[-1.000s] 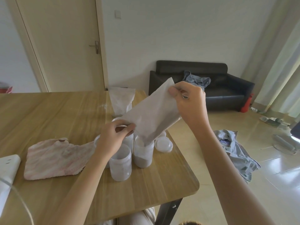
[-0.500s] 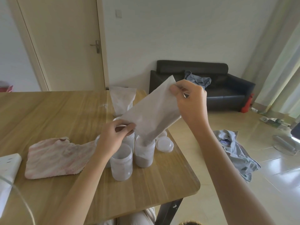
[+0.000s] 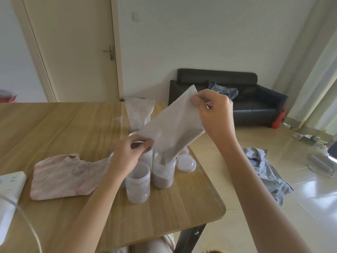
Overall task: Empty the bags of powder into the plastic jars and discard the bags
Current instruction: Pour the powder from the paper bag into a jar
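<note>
A white powder bag (image 3: 171,125) is tilted mouth-down over a clear plastic jar (image 3: 163,172), with brown powder gathered in its lower corner and sliding into the jar. My right hand (image 3: 213,114) pinches the bag's raised end. My left hand (image 3: 127,154) pinches the bag's lower left corner near the mouth. The jar holds a layer of brown powder at its bottom. An empty-looking jar (image 3: 138,183) stands in front of it, and another jar (image 3: 146,156) is partly hidden behind my left hand. A second bag (image 3: 138,114) stands upright farther back on the table.
The wooden table (image 3: 73,125) ends just right of the jars. Loose white lids (image 3: 186,162) lie by that edge. A pink striped cloth (image 3: 67,176) lies left of the jars, a white power strip (image 3: 9,185) at far left. Clothes (image 3: 266,172) lie on the floor; a black sofa (image 3: 228,99) stands beyond.
The bag stays tilted over the jar in both hands. More brown powder has slid down to its lower corner and into the jar.
</note>
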`<state>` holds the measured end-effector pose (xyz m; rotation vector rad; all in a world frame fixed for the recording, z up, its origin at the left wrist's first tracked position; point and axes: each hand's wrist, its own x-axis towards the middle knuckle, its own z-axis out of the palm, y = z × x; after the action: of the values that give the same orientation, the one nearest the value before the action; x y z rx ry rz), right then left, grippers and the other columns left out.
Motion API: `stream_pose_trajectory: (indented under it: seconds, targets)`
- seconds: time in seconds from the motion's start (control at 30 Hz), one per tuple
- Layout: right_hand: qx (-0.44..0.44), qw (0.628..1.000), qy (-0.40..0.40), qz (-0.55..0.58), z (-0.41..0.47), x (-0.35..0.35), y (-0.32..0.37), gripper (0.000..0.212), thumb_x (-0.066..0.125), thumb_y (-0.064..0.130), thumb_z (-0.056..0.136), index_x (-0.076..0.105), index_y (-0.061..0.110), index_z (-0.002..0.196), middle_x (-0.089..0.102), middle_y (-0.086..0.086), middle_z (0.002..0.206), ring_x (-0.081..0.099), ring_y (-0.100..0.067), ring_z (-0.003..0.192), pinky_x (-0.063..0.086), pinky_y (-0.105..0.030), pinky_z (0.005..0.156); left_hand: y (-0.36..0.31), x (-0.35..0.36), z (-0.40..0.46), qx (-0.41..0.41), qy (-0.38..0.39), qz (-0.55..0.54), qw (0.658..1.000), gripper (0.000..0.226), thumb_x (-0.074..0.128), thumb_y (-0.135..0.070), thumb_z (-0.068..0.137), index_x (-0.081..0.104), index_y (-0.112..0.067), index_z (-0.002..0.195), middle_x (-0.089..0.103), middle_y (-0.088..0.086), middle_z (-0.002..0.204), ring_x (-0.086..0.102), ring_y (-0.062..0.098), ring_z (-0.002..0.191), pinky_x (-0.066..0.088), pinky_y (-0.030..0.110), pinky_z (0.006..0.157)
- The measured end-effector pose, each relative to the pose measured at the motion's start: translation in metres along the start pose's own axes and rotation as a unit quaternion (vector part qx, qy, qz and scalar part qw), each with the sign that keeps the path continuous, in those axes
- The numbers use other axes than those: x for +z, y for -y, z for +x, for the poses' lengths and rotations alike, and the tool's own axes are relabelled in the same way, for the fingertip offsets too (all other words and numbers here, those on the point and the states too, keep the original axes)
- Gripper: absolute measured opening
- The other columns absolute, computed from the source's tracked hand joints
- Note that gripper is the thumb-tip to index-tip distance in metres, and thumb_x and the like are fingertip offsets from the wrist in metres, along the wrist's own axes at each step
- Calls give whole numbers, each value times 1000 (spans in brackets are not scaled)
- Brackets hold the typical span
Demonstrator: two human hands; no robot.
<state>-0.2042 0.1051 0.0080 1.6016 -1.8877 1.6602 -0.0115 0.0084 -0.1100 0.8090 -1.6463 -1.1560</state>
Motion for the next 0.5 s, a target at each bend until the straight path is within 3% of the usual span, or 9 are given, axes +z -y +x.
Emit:
stream_pose_trajectory:
  seconds: [0.37, 0.5]
  targets:
    - [-3, 1000, 4, -10, 1, 1, 0, 12, 62, 19, 92, 74, 20, 90, 64, 20, 76, 61, -1, 81, 43, -6, 69, 4, 0, 1, 3, 9, -11, 1000, 7, 77, -20, 84, 75, -25, 81, 77, -6, 76, 75, 8, 77, 56, 15, 76]
    - [-1, 1000, 20, -14, 1, 1, 1, 11, 62, 20, 92, 73, 20, 91, 64, 21, 76, 61, -1, 82, 43, -4, 68, 6, -1, 0, 3, 11, -3, 1000, 7, 77, -21, 84, 75, -28, 81, 77, -8, 76, 75, 6, 77, 53, 11, 72]
